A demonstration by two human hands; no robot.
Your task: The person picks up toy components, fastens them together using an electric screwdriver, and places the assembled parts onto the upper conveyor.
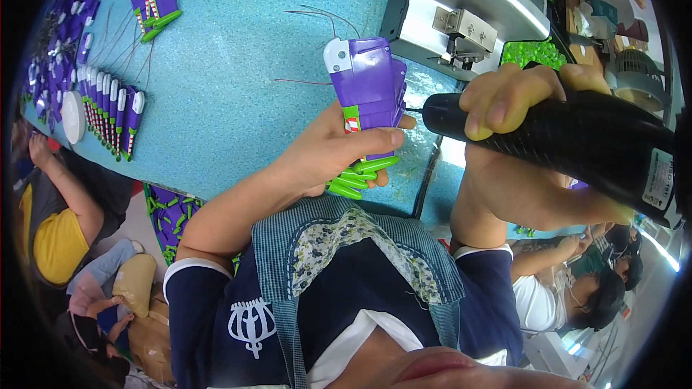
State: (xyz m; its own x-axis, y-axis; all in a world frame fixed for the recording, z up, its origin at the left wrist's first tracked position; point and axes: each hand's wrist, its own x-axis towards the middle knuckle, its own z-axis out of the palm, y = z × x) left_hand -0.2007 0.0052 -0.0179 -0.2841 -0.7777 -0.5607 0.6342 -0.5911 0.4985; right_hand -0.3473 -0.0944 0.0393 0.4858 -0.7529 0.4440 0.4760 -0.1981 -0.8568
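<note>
Right hand [519, 112] fisted around black screwdriver [577, 137]

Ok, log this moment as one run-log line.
left hand: grips purple toy part | right hand: holds black electric screwdriver, tip at part | surface: blue table

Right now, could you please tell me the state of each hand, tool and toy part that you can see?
left hand: closed around the purple, white and green plastic toy part
purple, white and green plastic toy part: held above the table, thin wires sticking out
right hand: gripping the black electric screwdriver
black electric screwdriver: level, bit at the toy part's side
row of purple toy parts: lying side by side on the speckled blue table
</note>
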